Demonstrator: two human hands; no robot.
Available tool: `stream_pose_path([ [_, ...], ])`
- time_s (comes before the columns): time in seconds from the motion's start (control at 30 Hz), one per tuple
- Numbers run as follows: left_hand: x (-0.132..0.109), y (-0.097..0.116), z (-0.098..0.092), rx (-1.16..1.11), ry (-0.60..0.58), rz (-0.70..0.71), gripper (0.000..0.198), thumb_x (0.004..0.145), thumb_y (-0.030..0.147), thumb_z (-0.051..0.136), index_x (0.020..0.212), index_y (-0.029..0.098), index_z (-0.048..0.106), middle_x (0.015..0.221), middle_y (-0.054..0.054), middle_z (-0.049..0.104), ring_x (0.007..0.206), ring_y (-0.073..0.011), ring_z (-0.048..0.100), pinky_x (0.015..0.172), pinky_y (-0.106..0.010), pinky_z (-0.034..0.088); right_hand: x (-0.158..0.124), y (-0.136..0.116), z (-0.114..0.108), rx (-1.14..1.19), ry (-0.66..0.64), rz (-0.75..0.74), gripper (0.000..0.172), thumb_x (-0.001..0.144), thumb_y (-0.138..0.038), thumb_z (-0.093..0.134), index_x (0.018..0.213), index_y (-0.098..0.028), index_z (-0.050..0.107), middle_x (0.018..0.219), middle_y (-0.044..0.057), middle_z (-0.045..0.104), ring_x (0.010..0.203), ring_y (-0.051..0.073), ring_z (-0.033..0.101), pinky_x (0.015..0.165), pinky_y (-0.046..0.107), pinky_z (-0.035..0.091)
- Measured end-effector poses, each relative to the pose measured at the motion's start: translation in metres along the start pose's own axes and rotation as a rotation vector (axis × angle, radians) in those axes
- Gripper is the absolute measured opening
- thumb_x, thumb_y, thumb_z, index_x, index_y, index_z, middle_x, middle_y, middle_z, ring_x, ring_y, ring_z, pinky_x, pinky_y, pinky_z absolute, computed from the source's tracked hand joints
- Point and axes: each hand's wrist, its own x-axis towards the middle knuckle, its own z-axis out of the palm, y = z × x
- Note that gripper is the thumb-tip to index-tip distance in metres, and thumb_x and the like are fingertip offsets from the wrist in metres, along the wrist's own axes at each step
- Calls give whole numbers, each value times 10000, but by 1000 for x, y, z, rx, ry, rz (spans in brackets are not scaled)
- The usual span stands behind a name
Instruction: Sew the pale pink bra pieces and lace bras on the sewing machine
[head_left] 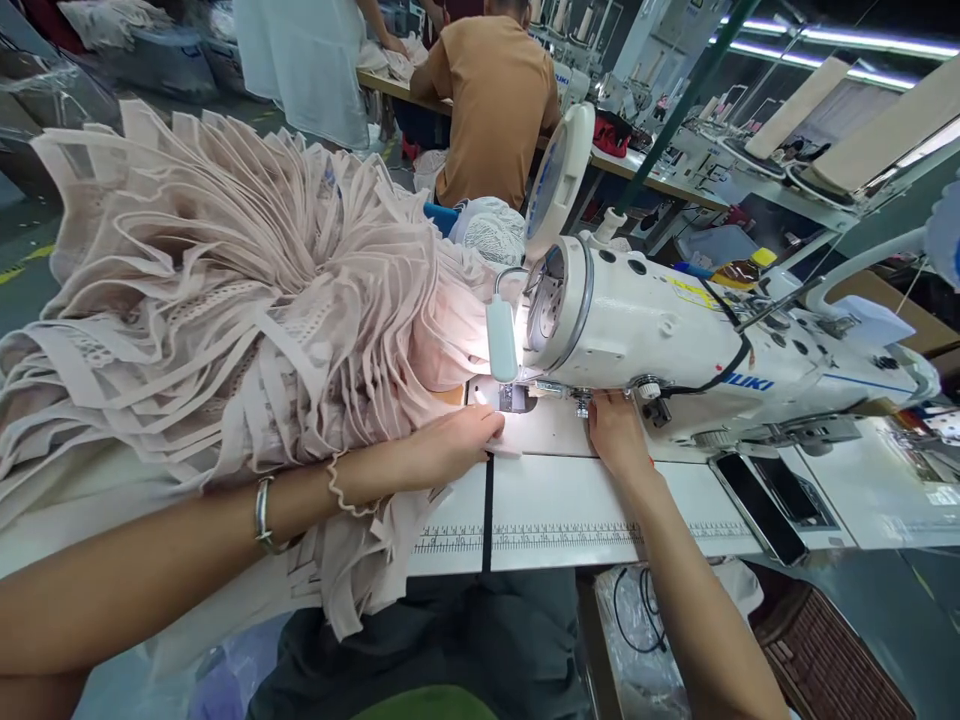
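A white sewing machine [645,330] lies across the table, its lamp lighting the needle area [514,395]. Just left of the needle, my left hand [457,440] has its fingers closed at the edge of pale pink fabric; a small piece of cloth [506,452] shows at its fingertips. My right hand [616,425] reaches under the machine arm, right of the needle, its fingertips partly hidden behind the machine. A large heap of pale pink, lace-trimmed pieces [300,290] covers the left side of the table and hangs over the front edge.
Two phone-like devices, one a black phone [757,505], lie right of my right forearm. A printed ruler [562,535] runs along the table's front edge. Behind the heap is a ball of white yarn [491,230]. A person in a brown shirt [491,110] sits beyond.
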Motion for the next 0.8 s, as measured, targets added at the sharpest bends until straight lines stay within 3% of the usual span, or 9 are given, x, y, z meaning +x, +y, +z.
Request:
stream_pose_path([
  [0.13,-14,-6,2,150,25,197,518,846,-39,452,1306,192,514,1349,-90,598,1250,-229,558,989,-337,454,-15,5,1,3,51,-75,278,951,-146,415,988,-165,689,984,143,696,970,290,597,838,412,500],
  [0.23,-24,0,9,442,37,136,660,833,-64,400,1460,142,389,1461,-150,519,1364,-317,462,1012,-451,435,-22,5,2,-8,124,-45,272,952,-159,418,1018,-151,681,993,152,683,993,296,578,851,427,499],
  [0.3,-25,6,14,602,48,96,620,818,-69,413,1417,88,437,1422,-195,534,1311,-337,498,934,-443,465,-22,5,1,-42,156,-5,294,948,-167,418,1097,-117,667,1032,178,673,1027,312,569,871,446,491],
  [0.4,-16,12,16,732,51,147,365,808,-79,454,1098,74,613,1124,-188,648,1024,-295,614,768,-382,469,-23,1,-2,-74,138,13,304,956,-168,408,1088,-108,675,982,170,688,936,293,594,815,413,483],
  [0.47,-7,12,12,702,64,175,248,807,-87,472,877,111,603,876,-121,637,826,-246,602,688,-345,437,-27,-6,-6,-89,128,14,283,973,-193,414,977,-138,691,891,137,690,844,265,599,756,378,459],
  [0.53,-1,10,5,586,87,150,235,800,-89,495,788,139,555,767,-76,592,757,-219,573,651,-314,408,-32,-14,-10,-106,128,11,279,989,-238,434,879,-165,679,851,117,683,828,260,597,727,364,431],
  [0.67,-1,2,-4,314,106,22,213,824,-58,516,790,151,535,761,-31,558,729,-176,542,631,-263,379,-36,-21,-10,-65,107,14,281,1005,-268,428,832,-178,630,825,112,671,826,270,590,706,363,409],
  [0.8,-7,-4,-3,123,123,-62,161,903,28,497,906,157,592,826,-16,561,746,-161,545,656,-247,409,-30,-19,-9,-32,100,25,210,995,-258,447,920,-171,624,824,108,665,812,270,587,714,364,403],
])
